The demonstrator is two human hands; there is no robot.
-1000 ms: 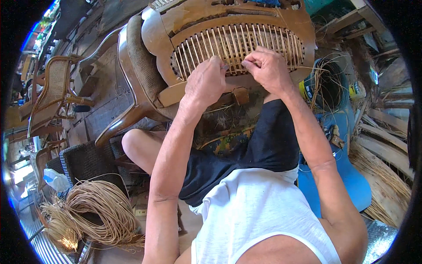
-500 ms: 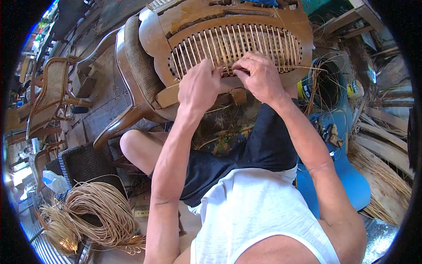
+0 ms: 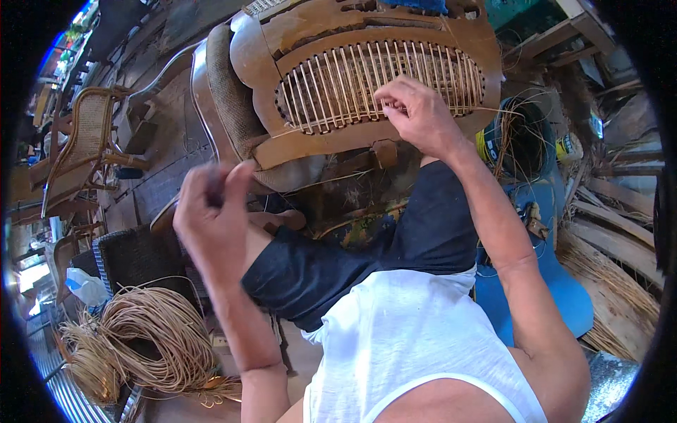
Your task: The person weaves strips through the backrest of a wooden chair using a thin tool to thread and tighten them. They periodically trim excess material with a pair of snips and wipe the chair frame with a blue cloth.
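Observation:
A wooden chair lies in front of me with its oval back frame (image 3: 296,148) facing up, strung with pale cane strands (image 3: 338,88). My right hand (image 3: 416,113) rests on the strands near the frame's lower edge, fingers pinched on a thin cane strand. My left hand (image 3: 211,211) is drawn back toward my left knee, away from the chair, fingers curled closed; it seems to pinch a thin strand, though blur hides it. My dark shorts and white top fill the lower middle.
A coil of loose cane (image 3: 148,338) lies on the floor at lower left. Other cane chairs (image 3: 77,148) stand at the left. A dark bucket with cane strands (image 3: 525,137) and a blue seat (image 3: 557,289) are on the right, beside wooden sticks.
My left hand has left the chair back and pulled down and left toward my knee. My right hand has stayed on the woven strands.

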